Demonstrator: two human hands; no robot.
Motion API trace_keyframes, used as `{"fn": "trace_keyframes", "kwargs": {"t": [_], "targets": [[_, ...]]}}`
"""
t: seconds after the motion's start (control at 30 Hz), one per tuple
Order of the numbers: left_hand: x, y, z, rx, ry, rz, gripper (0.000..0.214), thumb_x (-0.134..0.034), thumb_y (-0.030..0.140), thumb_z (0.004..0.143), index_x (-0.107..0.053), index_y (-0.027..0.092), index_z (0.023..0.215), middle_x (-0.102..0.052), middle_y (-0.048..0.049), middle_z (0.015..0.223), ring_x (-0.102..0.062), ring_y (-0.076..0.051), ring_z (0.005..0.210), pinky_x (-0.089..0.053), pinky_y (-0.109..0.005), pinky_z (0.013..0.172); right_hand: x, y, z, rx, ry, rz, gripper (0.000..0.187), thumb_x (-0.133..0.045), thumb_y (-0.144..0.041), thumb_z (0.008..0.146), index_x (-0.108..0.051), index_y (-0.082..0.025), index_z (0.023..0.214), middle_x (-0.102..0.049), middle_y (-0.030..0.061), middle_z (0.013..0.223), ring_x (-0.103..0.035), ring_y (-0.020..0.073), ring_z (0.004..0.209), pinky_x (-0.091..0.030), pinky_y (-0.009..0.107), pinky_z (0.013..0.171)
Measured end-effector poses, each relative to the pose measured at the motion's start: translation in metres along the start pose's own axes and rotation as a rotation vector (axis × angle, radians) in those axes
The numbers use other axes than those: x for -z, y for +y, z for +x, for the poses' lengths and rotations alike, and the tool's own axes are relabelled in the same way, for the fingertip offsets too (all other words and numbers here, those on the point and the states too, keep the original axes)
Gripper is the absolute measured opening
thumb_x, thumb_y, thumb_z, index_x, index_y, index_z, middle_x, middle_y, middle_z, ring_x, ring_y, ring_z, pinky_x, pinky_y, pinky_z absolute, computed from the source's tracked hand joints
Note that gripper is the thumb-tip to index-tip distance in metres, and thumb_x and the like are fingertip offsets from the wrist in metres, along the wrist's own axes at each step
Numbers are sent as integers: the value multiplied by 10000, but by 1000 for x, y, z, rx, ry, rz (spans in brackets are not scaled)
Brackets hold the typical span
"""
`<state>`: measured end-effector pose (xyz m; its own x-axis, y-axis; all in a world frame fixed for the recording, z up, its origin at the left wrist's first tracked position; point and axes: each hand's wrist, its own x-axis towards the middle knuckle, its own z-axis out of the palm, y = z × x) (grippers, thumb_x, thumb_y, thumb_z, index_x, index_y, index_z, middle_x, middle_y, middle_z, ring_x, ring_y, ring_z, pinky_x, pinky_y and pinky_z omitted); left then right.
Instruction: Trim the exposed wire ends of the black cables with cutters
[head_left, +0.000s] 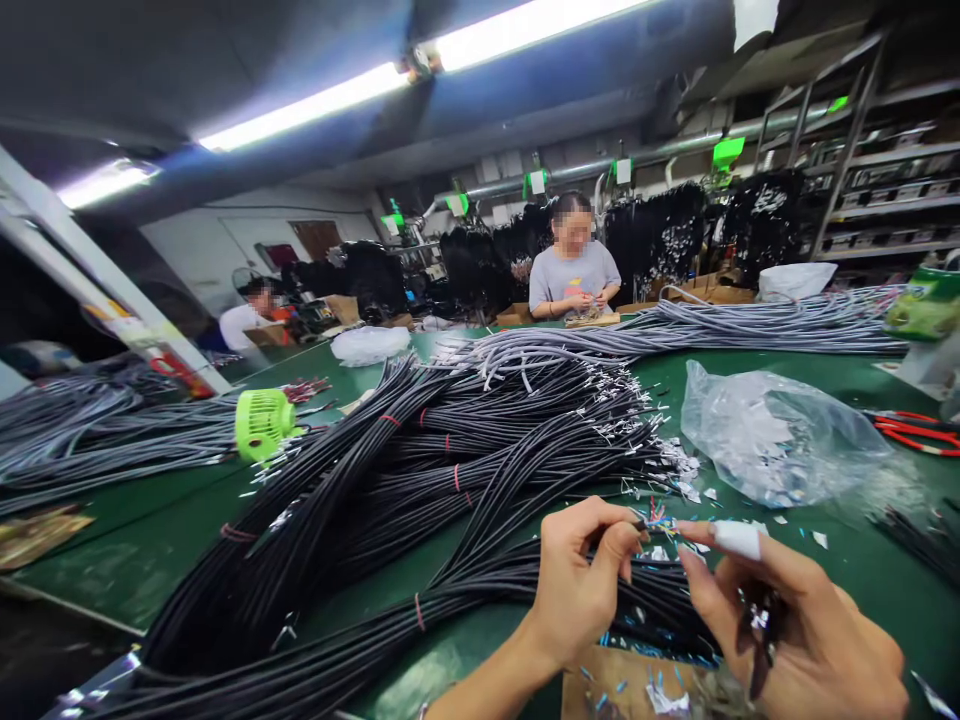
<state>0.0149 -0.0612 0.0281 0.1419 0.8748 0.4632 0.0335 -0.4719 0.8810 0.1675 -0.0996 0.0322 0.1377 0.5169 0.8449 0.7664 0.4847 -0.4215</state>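
My left hand [581, 580] pinches the end of a black cable [480, 585] whose thin coloured wires [658, 520] fan out at the tip. My right hand [795, 625] reaches to those wires with thumb and taped forefinger [739, 540], while its other fingers curl round a small dark cutting tool [761, 640]. Both hands hover over the near edge of a green table [150, 540]. Large bundles of black cables [360, 500] lie just beyond them.
A clear plastic bag [780, 435] lies to the right, red-handled pliers [911, 432] beyond it. A green fan [262, 423] sits left. Grey cable bundles [750, 325] run across the back. A person in a grey shirt [574, 275] works opposite; another person [247, 320] sits far left.
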Motion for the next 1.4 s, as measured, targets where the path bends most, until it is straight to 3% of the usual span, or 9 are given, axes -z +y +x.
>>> {"fn": "trace_keyframes", "kwargs": {"t": [0.13, 0.33, 0.47, 0.63, 0.77, 0.87, 1.07, 1.23, 1.4], "targets": [[0, 0, -1, -47, 9, 80, 237, -552, 279, 866, -668, 117, 738, -546, -9, 557, -482, -90, 472, -386, -208, 484, 6, 2, 5, 114, -127, 34, 283, -606, -202, 803, -610, -254, 1081, -704, -20, 608, -633, 154, 441, -508, 255, 462], [1, 6, -2, -200, 63, 223, 99, -600, 145, 805, -685, 128, 757, -658, -50, 671, -591, -136, 608, -448, -233, 598, 3, 10, 5, 237, -169, 65, 305, -631, -151, 765, -604, -250, 1052, -715, -20, 672, -646, 130, 485, -509, 221, 496], [4, 11, 2, -250, 35, 243, 103, -589, 119, 804, -677, 124, 751, -672, -59, 699, -600, -143, 652, -446, -234, 630, -1, 1, 7, -96, -103, 137, 194, -617, -215, 772, -600, -235, 964, -665, -23, 597, -617, 123, 468, -515, 220, 500], [5, 10, 4, -118, -101, 146, 232, -534, 231, 867, -660, 116, 710, -600, -37, 612, -525, -115, 573, -388, -216, 551, -5, -6, 17, -499, -253, 540, 193, -649, -268, 731, -570, -209, 897, -680, -6, 664, -543, 87, 414, -448, 175, 380], [2, 6, 3, 14, -148, 38, 344, -492, 331, 900, -618, 108, 670, -527, -13, 562, -434, -80, 493, -331, -199, 480, -8, -2, 18, -577, -299, 639, 197, -658, -286, 728, -585, -191, 883, -657, 1, 645, -539, 89, 450, -469, 182, 424], [1, 5, 4, 100, -141, -24, 374, -488, 374, 900, -601, 105, 665, -502, -3, 543, -402, -68, 469, -308, -191, 452, -6, -2, 19, -643, -304, 684, 295, -676, -310, 720, -598, -183, 974, -699, 45, 769, -493, 69, 430, -452, 188, 406], [0, 4, 3, 83, -69, 7, 294, -558, 323, 862, -629, 106, 678, -520, -2, 553, -406, -68, 468, -319, -186, 447, -3, -15, 18, -883, -310, 756, 462, -715, -375, 675, -617, -198, 1090, -722, 66, 853, -366, 22, 339, -330, 180, 300], [-4, 1, -1, 61, -13, -12, 153, -622, 224, 811, -655, 108, 716, -574, -14, 599, -484, -84, 494, -390, -194, 485, -11, -12, 12, -860, -172, 690, 402, -757, -354, 636, -651, -180, 981, -733, 62, 775, -425, 51, 361, -349, 185, 299], [-4, 0, 1, 78, -8, -111, 105, -684, 192, 755, -641, 116, 697, -594, -20, 636, -531, -110, 575, -432, -210, 551, -15, 3, 12, -860, -286, 778, 451, -751, -376, 654, -620, -166, 1032, -738, 69, 770, -383, 26, 274, -297, 170, 240]]}}
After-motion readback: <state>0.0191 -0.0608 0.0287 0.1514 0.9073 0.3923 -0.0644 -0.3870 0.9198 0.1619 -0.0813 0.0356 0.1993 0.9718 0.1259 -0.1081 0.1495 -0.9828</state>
